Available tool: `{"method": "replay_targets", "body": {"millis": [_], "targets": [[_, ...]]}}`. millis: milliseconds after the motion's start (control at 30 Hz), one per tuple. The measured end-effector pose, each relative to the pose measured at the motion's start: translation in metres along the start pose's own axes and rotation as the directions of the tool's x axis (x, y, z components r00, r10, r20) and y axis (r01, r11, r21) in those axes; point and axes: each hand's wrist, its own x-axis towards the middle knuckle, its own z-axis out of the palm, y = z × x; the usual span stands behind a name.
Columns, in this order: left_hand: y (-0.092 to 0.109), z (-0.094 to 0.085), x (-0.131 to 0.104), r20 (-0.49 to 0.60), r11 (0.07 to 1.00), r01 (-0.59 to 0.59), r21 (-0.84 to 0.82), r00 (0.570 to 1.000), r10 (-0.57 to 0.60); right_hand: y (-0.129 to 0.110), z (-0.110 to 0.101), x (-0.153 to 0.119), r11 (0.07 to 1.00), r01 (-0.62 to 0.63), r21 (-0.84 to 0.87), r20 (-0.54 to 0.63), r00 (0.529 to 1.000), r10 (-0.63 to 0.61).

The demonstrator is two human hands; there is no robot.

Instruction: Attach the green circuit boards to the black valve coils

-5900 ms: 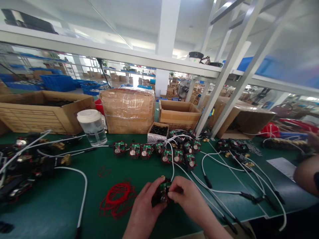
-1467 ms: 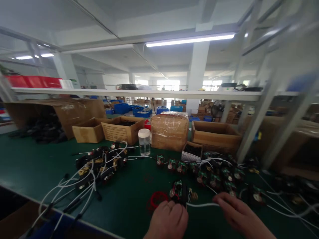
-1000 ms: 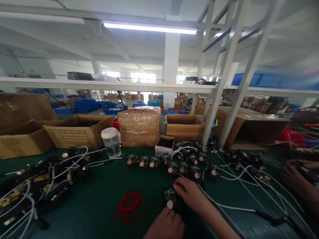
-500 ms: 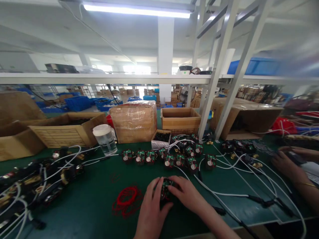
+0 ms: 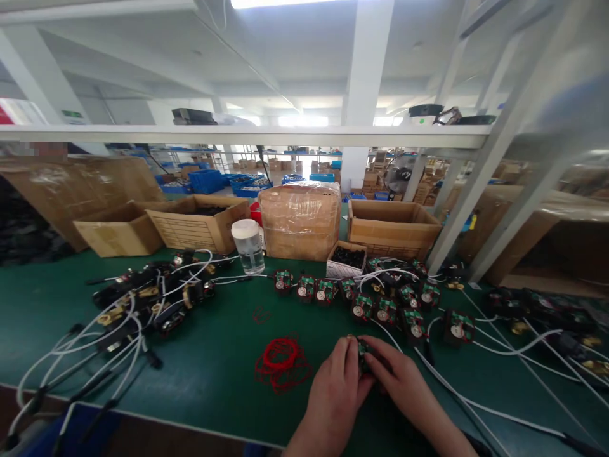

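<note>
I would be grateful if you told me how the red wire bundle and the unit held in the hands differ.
The red wire bundle lies loose on the green tabletop, while the held unit is between the left hand and right hand. The red wire bundle is a coil of thin loops; the held unit shows patches of green. The red wire bundle is in plain view, whereas the hands cover much of the held unit.

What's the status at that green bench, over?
Left hand and right hand both gripping a small black unit with a green circuit board. Much of it hidden. Tangled thin red wires lie beside the left hand, not over the unit.
</note>
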Motion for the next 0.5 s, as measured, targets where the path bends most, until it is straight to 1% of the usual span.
{"method": "replay_targets", "body": {"millis": [100, 167, 300, 400, 500], "targets": [[0.003, 0.003, -0.001, 0.0, 1.0, 0.01, 0.026, 1.0, -0.01, 0.002, 0.001, -0.001, 1.0, -0.01, 0.02, -0.011, 1.0, 0.01], [0.003, 0.002, 0.0, 0.03, 1.0, 0.013, 0.005, 0.999, -0.014, 0.002, 0.002, -0.002, 1.0, -0.004, 0.027, -0.02, 1.0, 0.005], [-0.001, -0.005, 0.003, 0.11, 1.0, -0.013, -0.005, 0.994, 0.014, 0.003, 0.004, -0.003, 0.996, -0.07, 0.051, 0.026, 0.997, 0.069], [-0.002, -0.011, 0.006, 0.13, 1.0, -0.009, -0.028, 0.991, 0.012, 0.006, 0.005, -0.005, 0.993, -0.103, 0.052, 0.035, 0.994, 0.101], [0.001, -0.013, 0.007, 0.138, 0.999, 0.02, -0.05, 0.99, -0.013, 0.009, 0.005, -0.006, 0.99, -0.13, 0.061, 0.022, 0.991, 0.128]]}}
